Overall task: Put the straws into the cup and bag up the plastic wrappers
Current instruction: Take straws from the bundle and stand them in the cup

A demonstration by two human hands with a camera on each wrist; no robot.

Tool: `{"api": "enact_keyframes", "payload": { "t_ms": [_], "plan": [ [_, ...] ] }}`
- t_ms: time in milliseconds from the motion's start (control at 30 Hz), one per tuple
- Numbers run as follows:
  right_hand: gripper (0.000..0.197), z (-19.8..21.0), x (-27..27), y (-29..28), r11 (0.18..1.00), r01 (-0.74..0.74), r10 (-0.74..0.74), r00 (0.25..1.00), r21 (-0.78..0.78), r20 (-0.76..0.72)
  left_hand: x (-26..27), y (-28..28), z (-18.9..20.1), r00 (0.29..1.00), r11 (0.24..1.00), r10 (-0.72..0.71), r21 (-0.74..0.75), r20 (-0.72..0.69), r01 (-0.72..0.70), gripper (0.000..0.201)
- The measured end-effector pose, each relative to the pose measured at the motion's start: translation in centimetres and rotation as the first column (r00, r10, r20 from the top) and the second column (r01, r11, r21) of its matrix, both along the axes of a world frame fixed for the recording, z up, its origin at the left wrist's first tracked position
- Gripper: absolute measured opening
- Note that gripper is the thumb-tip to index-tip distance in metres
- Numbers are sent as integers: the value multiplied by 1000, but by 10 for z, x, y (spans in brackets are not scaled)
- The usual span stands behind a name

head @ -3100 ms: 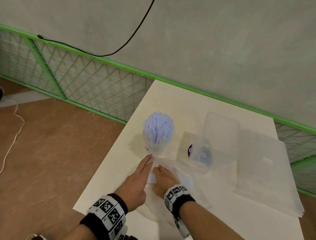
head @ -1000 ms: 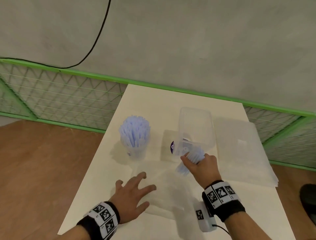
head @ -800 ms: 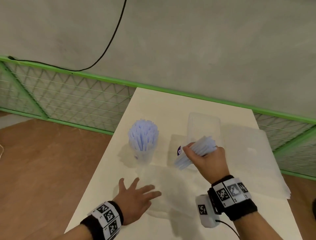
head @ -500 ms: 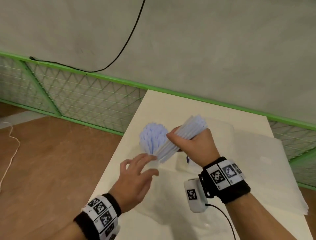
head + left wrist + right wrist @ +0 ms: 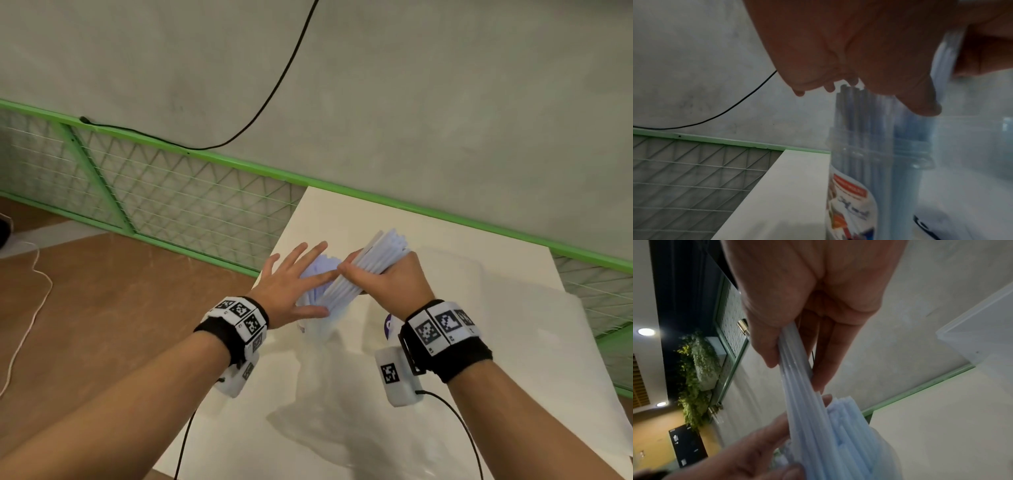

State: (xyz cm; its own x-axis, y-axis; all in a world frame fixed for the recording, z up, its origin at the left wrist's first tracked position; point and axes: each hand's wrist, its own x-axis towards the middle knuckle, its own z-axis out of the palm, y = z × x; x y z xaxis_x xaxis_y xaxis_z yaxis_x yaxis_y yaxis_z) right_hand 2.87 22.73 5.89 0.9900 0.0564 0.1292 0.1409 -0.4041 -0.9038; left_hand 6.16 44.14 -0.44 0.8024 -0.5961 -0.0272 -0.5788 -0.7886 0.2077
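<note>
My right hand (image 5: 376,281) grips a tilted bundle of pale blue straws (image 5: 373,263), whose lower end dips among the straws standing in the clear cup (image 5: 317,334). My left hand (image 5: 301,274) is spread flat with straight fingers against the cup's straws (image 5: 320,270) on their left side. In the left wrist view the labelled cup (image 5: 851,194) stands at the table's left edge, with straws (image 5: 857,113) rising to my thumb. The right wrist view shows the bundle (image 5: 797,373) between thumb and fingers. A clear plastic wrapper (image 5: 335,421) lies flat on the white table (image 5: 342,219).
A clear plastic box (image 5: 455,274) stands behind my right hand, with a purple-marked item (image 5: 389,325) near its base. A stack of clear bags (image 5: 534,342) lies at the right. The table's left edge (image 5: 274,253) drops to the floor beside a green mesh fence (image 5: 171,202).
My right hand took a straw bundle from by the clear box and carried it left and up to the cup. My left hand rose off the wrapper to the cup's straws.
</note>
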Motion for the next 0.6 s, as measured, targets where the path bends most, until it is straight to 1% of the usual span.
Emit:
{"api": "enact_keyframes", "payload": {
  "t_ms": [133, 200, 267, 300, 367, 433, 500, 533, 600],
  "plan": [
    [13, -3, 2, 0, 996, -26, 25, 1000, -88, -10, 23, 8, -1, 986, 992, -104, -89, -130, 93, 56],
    [15, -2, 4, -1, 989, -46, 43, 999, -139, -29, 29, 11, -2, 982, 988, -133, -97, -132, 121, 50],
    [18, -5, 9, -1, 985, -78, 69, 996, -155, -62, 31, 11, -1, 982, 988, -138, -82, -131, 128, 47],
    [22, -8, 11, 0, 982, -100, 91, 994, -158, -66, 32, 10, -2, 981, 988, -142, -81, -129, 132, 48],
    [40, -19, 16, 6, 973, -133, 130, 991, -190, -28, 30, 7, -5, 983, 985, -144, -112, -117, 131, 53],
    [61, -33, 17, 13, 956, -113, 117, 993, -270, -1, 28, 4, -9, 984, 980, -123, -171, -126, 101, 51],
    [74, -47, 15, 19, 939, -67, 77, 997, -336, 19, 23, 5, -9, 980, 965, -67, -263, -185, 16, 48],
    [77, -52, 14, 22, 937, -49, 63, 998, -345, 31, 21, 6, -8, 977, 944, -34, -327, -210, -38, 48],
    [81, -60, 11, 26, 947, -13, 30, 998, -322, 47, 13, 9, 0, 974, 874, 17, -470, -225, -124, 49]
  ]
}}
